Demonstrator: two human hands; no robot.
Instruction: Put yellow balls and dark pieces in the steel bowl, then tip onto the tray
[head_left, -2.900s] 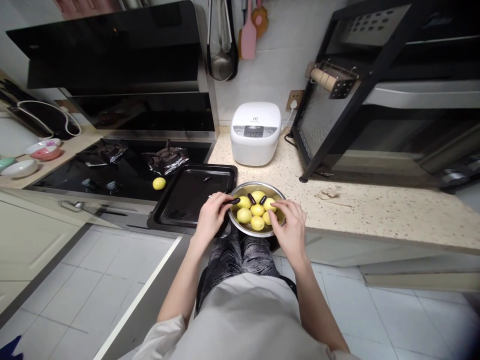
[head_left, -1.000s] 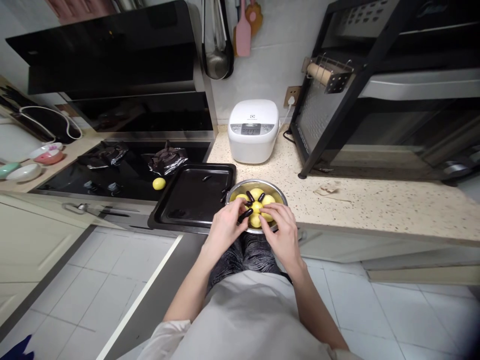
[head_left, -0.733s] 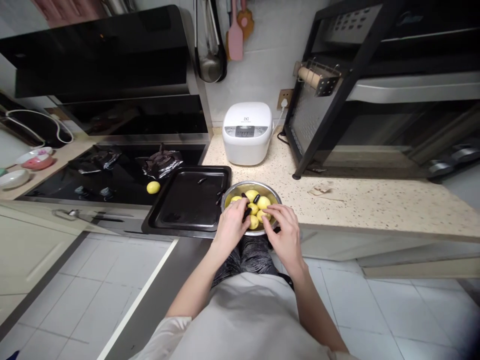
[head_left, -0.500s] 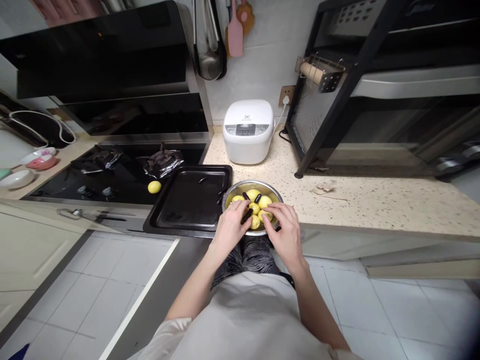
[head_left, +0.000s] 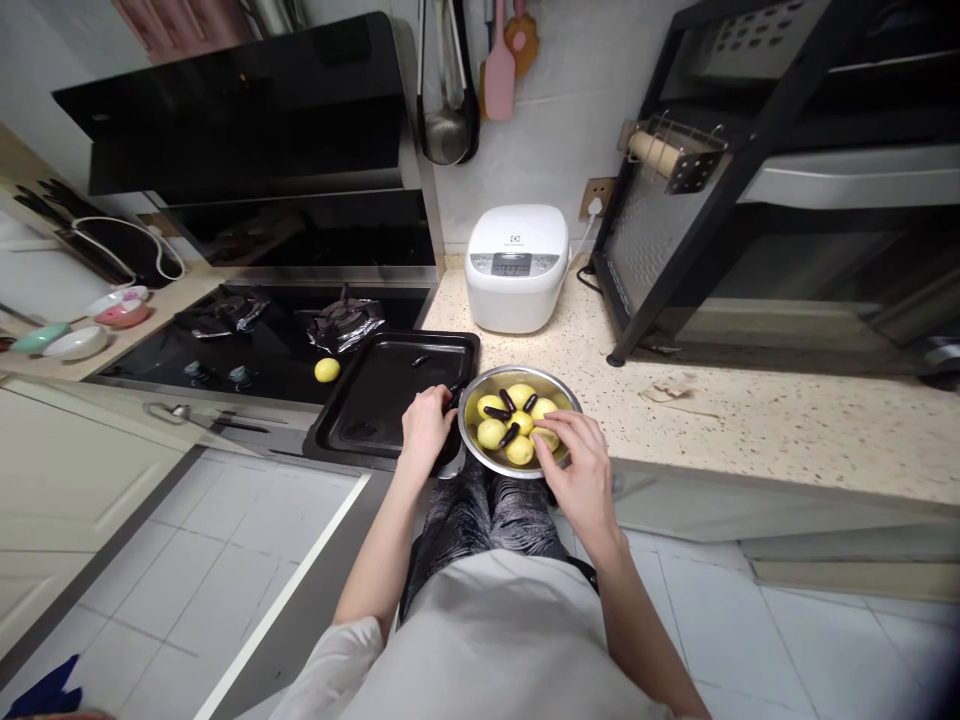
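Observation:
A steel bowl point(head_left: 517, 372) on the counter's front edge holds several round yellow fruits point(head_left: 491, 433) and a few small dark oblong pieces point(head_left: 509, 435). My right hand point(head_left: 579, 468) reaches into the bowl's near right side, its fingertips pinched on a yellow fruit point(head_left: 547, 437). My left hand point(head_left: 424, 426) is just left of the bowl, over the right rim of the black baking tray point(head_left: 375, 395). Its fingers curl round a small dark piece point(head_left: 453, 396) lying there.
Another dark piece point(head_left: 420, 360) lies at the tray's back. A lone yellow fruit point(head_left: 326, 369) sits on the black hob point(head_left: 247, 350). A white rice cooker point(head_left: 514, 266) stands behind the bowl, and a black rack point(head_left: 675, 250) is to the right. Dishes point(head_left: 75, 340) are at far left.
My left hand has left the bowl, where a dark piece it held now lies among the fruits, and moved left to the tray's right rim. My right hand stays in the bowl.

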